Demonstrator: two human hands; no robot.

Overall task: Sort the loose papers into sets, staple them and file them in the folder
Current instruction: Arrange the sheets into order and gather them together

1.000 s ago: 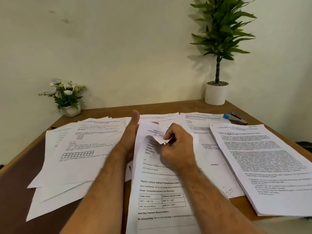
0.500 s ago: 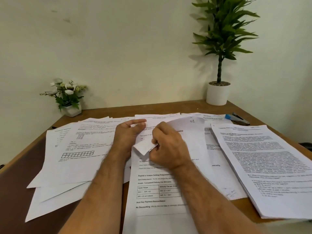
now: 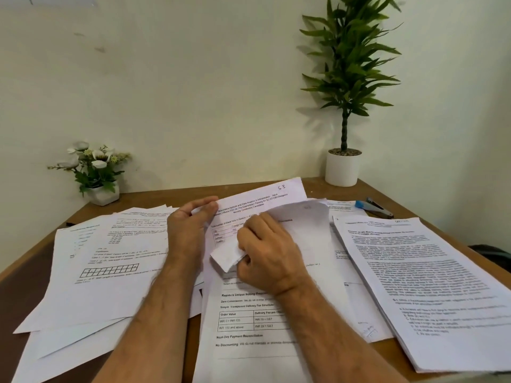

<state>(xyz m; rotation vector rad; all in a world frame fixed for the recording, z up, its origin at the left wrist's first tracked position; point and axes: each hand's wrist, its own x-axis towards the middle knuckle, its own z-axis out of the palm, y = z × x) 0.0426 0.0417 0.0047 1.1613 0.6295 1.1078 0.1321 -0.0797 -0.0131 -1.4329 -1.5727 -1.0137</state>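
1. A small white pot of artificial white flowers (image 3: pixel 96 172) stands at the far left corner of the wooden table (image 3: pixel 33 275), against the wall.
2. A fanned pile of printed sheets (image 3: pixel 110 258) covers the left part of the table; its top page shows a row of small boxes.
3. The left hand (image 3: pixel 189 230) lies over the inner edge of that pile, its fingers (image 3: pixel 206 207) curled and pinching the upper left corner of a tilted sheet marked "S3" (image 3: pixel 262 200).
4. A page with a fee table (image 3: pixel 249 322) lies flat at the near edge, under both forearms.
5. The right hand (image 3: pixel 269 255) is curled, its fingers clamped on the folded-back corner (image 3: pixel 228 258) of the pages lifted from this middle pile (image 3: pixel 304 225).
6. A thick stack of dense text pages (image 3: pixel 431 286) lies along the right edge.
7. A stapler with a blue end (image 3: pixel 373 207) rests beyond that stack, near the far right corner.
8. A tall green plant in a white pot (image 3: pixel 343 167) stands at the far right corner.
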